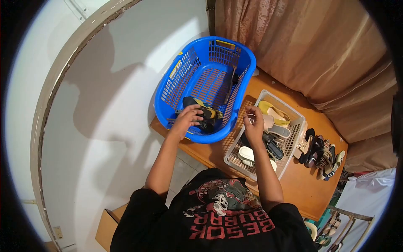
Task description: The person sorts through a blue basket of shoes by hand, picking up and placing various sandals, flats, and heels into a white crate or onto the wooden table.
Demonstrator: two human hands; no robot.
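My left hand [188, 121] reaches over the near end of the blue laundry basket [247, 80], its fingers apart. Right at its fingertips lie black-and-yellow shoes [210, 112], bunched together inside that end of the basket. My right hand [254, 125] hovers over the left side of a white plastic crate [299, 128], fingers bent with a gap at the thumb and nothing visible between them. In the crate, a yellow flat shoe [275, 112], a beige slide [280, 131], a black sandal [273, 149] and a white sandal [247, 154] lie mixed.
Both containers stand on an orange-brown wooden table [312, 189]. Several shoes [321, 155] line its right part. A brown curtain [310, 50] hangs behind, and a white wall [126, 54] rises at the left. Below right stands a rack [348, 216] with sandals.
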